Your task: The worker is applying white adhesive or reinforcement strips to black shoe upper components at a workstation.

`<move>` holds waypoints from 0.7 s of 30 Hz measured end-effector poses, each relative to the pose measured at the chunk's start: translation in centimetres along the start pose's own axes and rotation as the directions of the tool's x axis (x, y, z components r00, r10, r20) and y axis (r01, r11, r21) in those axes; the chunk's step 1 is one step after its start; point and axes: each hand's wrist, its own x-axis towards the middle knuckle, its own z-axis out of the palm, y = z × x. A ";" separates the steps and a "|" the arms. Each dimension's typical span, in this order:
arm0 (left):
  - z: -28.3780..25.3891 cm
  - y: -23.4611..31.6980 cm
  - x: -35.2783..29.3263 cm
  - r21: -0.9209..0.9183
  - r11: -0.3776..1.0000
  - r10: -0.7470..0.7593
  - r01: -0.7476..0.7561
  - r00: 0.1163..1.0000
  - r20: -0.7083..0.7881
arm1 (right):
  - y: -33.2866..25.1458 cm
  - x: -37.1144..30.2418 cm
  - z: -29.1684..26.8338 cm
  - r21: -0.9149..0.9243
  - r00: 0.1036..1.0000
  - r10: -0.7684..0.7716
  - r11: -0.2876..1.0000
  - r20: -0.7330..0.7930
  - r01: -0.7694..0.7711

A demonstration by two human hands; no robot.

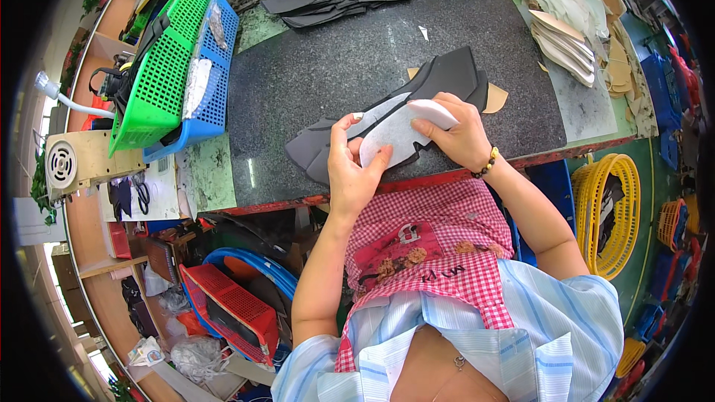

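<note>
While the left hand (353, 173) pinched one end of a white curved piece (389, 136) between thumb and bent fingers, the right hand (460, 132), partly closed, gripped its upturned other end; it was over dark grey cut pieces (460, 78) on the black mat (298, 67) covering the desk (211, 173)

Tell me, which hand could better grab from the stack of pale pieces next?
Probably the right hand: it is nearer that stack of pale pieces, which lies on its own side. The left hand is farther away. Both hands hold the white piece, so the right would need to let go first.
</note>
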 end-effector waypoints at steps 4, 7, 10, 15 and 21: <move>0.1 -0.7 0.4 0.071 0.997 -0.017 0.020 0.999 -0.041 | 1.2 -0.1 0.7 -0.055 0.999 -0.042 0.998 -0.029 0.040; 0.4 -0.2 0.7 0.254 0.967 0.004 0.019 0.996 -0.087 | 0.5 0.3 0.4 -0.175 1.000 -0.013 0.984 0.004 0.014; 0.4 1.2 1.3 0.659 0.752 0.012 -0.023 1.000 0.022 | -1.1 0.2 -0.3 -0.435 0.952 -0.043 0.895 -0.303 -0.099; -0.4 3.9 3.6 0.954 0.264 0.077 -0.143 0.989 0.127 | -2.6 -2.0 -0.2 -0.575 0.916 -0.126 0.744 0.380 0.341; -3.0 3.3 9.4 0.778 0.548 -0.186 -0.309 0.861 0.473 | 2.6 -2.7 -3.9 -0.317 0.989 -0.032 0.948 -0.145 -0.016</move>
